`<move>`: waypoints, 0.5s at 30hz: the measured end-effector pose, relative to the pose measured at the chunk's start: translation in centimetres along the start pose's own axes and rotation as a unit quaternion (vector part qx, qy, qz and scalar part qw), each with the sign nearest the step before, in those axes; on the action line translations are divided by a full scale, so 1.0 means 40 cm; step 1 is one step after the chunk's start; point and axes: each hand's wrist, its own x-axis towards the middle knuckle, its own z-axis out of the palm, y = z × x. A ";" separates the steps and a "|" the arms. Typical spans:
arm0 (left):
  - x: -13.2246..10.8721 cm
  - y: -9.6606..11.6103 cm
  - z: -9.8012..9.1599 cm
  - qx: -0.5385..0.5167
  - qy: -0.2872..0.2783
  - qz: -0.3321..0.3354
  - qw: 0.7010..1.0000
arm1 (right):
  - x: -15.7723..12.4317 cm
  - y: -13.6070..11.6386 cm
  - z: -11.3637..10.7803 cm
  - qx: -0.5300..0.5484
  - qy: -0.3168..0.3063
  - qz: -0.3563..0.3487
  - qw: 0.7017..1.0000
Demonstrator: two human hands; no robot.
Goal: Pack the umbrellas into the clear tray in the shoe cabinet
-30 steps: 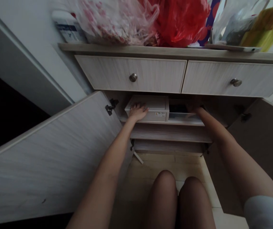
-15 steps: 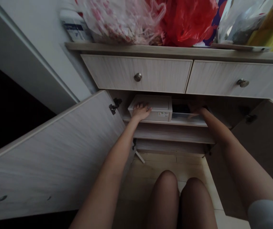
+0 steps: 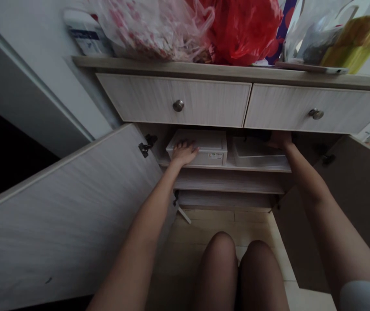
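My left hand (image 3: pixel 184 152) lies with fingers spread over the top front edge of a white plastic storage box (image 3: pixel 217 144), which sits on the cabinet's upper shelf. To its right on the same shelf is a low tray-like bin (image 3: pixel 259 160) with a pale, see-through front. My right hand (image 3: pixel 280 139) reaches in above the back of this bin, just under the drawers. Shadow hides most of its fingers. They seem curled round a dark item (image 3: pixel 263 135), whose kind I cannot make out.
Both cabinet doors, left (image 3: pixel 84 207) and right (image 3: pixel 343 207), stand swung outward beside my arms. Two knobbed drawers (image 3: pixel 213 101) are closed above. The countertop (image 3: pixel 185 69) holds a red plastic bag (image 3: pixel 246 32), a clear bag (image 3: pixel 159 34) and a white bottle (image 3: pixel 87 36).
My right hand has moved up and back from inside the bin, with the dark item now beside it above the bin. My left hand stays on the storage box.
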 end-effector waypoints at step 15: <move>0.009 -0.013 0.010 -0.014 0.012 0.006 1.000 | -0.043 0.043 -0.024 -0.149 0.048 -0.088 0.984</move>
